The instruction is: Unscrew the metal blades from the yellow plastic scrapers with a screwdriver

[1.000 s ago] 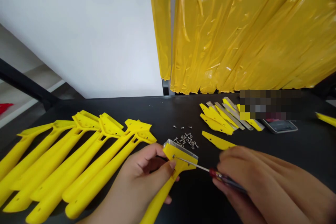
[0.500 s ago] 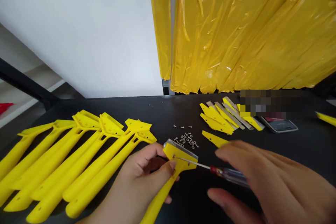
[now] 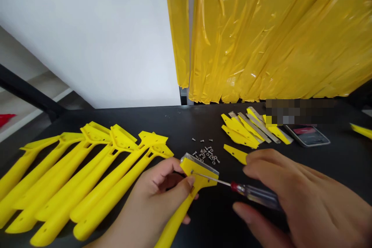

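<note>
A: Grip?

B: Left hand pinches the yellow scraper at its neck, above the counter, well short of the far edge. Right hand is spread, thumb off the screwdriver; handle end hidden at the palm, so pressure there I can't tell.

A: Risks?

B: My read: with so loose a hold and a slanting shaft, the tip could skid off what looks like a screw, scoring plastic or jabbing the left thumb just beside it. A slack pinch could let the head twist.

A: Bearing?

B: Long axis slants: handle near and left, head far and right. Blade faces the counter's far edge; loose screws and nuts lie just past it.
</note>
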Available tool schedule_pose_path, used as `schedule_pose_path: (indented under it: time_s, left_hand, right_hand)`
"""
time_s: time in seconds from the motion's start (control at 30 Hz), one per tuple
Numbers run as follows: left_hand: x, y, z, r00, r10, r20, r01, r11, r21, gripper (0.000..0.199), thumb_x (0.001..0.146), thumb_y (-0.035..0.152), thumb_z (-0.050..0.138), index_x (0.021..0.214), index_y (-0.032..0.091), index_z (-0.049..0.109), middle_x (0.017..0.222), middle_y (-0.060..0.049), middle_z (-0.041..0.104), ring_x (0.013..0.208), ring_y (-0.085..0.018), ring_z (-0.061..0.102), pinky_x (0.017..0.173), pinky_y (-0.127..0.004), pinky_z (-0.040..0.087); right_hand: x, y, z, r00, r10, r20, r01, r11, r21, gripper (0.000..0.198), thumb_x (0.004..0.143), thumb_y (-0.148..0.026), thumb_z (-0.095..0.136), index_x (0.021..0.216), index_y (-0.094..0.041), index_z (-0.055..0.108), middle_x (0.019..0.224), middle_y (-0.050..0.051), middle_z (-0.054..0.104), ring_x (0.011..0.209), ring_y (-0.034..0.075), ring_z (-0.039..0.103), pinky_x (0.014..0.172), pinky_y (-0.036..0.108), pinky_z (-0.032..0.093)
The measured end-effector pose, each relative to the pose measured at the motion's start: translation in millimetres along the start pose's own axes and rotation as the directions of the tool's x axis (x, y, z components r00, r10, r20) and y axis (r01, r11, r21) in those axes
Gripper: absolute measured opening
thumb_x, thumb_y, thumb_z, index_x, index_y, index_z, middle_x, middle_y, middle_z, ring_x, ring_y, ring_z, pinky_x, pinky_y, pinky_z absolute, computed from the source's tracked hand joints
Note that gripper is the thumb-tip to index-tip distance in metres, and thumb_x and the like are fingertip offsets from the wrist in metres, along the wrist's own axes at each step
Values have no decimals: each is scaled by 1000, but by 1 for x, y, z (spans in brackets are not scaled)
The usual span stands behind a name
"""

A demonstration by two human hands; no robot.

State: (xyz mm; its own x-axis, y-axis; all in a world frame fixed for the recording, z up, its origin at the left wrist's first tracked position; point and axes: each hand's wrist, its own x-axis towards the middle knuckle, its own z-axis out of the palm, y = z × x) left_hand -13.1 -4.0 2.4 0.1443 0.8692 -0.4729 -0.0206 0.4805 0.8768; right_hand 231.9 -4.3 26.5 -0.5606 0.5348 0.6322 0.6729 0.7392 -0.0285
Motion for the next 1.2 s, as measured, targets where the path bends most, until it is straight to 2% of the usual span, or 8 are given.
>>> schedule_pose_path:
  time_s: [0.1, 0.23, 0.37, 0.47, 0.7, 0.93, 1.1, 1.2]
  left_hand:
    - [1, -1, 0, 1000, 4, 3, -4, 1000, 4, 22, 88, 39, 80, 92, 22, 67, 84, -3, 74, 76, -20, 68, 55, -25, 60]
    - [1, -1, -1, 1000, 16, 1, -16, 1000, 1, 23, 89, 40, 80, 93, 22, 68, 83, -2, 73, 77, -20, 68, 55, -25, 61]
    - [2, 1, -1, 1000, 7, -23, -7, 1000, -4, 24, 88, 41, 81, 93, 22, 68, 86, -3, 73, 80, -22, 68, 54, -26, 61]
    - [1, 0, -1, 1000, 27, 16, -27, 1000, 4, 23, 88, 42, 81, 95, 22, 71, 84, -3, 73, 76, -20, 66, 53, -25, 61]
    - [-3, -2, -5, 986, 163, -31, -161, 984, 79, 21, 89, 44, 81, 95, 25, 74, 85, -3, 72, 78, -21, 66, 55, -27, 64]
    - [-11, 4, -10, 923, 378, -70, -346, 897, 277, 17, 93, 44, 76, 90, 28, 74, 84, -1, 66, 67, -18, 62, 51, -26, 65]
    - [-12, 8, -10, 826, 562, -45, -499, 765, 407, 9, 95, 32, 73, 87, 29, 70, 91, -1, 71, 69, -18, 67, 53, -23, 64]
    - [-11, 9, -12, 758, 652, -24, -557, 666, 496, 8, 94, 25, 73, 88, 29, 69, 95, 0, 73, 70, -17, 70, 59, -23, 64]
  right_hand:
    - [-2, 2, 0, 999, -23, 23, 22, 1000, 22, 12, 99, -10, 56, 102, -20, 62, 88, 3, 74, 74, 20, 69, 68, 35, 53]
    - [-3, 3, 2, 997, -65, 45, 67, 997, -33, 23, 99, -8, 55, 118, -17, 64, 105, 8, 77, 91, 25, 72, 77, 39, 56]
    - [-3, 2, 3, 989, -62, 137, 48, 994, 101, 18, 100, -8, 50, 98, -22, 61, 77, 0, 69, 65, 18, 64, 60, 34, 50]
    - [-2, 3, 1, 991, -21, 132, 7, 995, 100, 14, 99, -10, 56, 102, -23, 62, 79, 0, 72, 63, 17, 64, 61, 33, 50]
    - [-9, 6, -2, 995, -9, 104, -6, 989, 146, 21, 98, -11, 58, 115, -22, 65, 93, 2, 78, 72, 19, 70, 67, 35, 55]
    - [-10, 5, -7, 994, -5, 109, -11, 989, 146, 19, 97, -12, 65, 112, -24, 68, 82, -1, 77, 62, 17, 68, 63, 32, 54]
    - [-4, -1, -1, 978, 142, 152, -180, 943, 280, 13, 103, -23, 58, 93, -27, 65, 58, -5, 65, 45, 14, 59, 44, 29, 41]
    - [1, -6, 0, 854, 332, 400, -492, 763, 419, 28, 109, -37, 49, 87, -27, 62, 51, -7, 59, 40, 10, 54, 39, 24, 37]
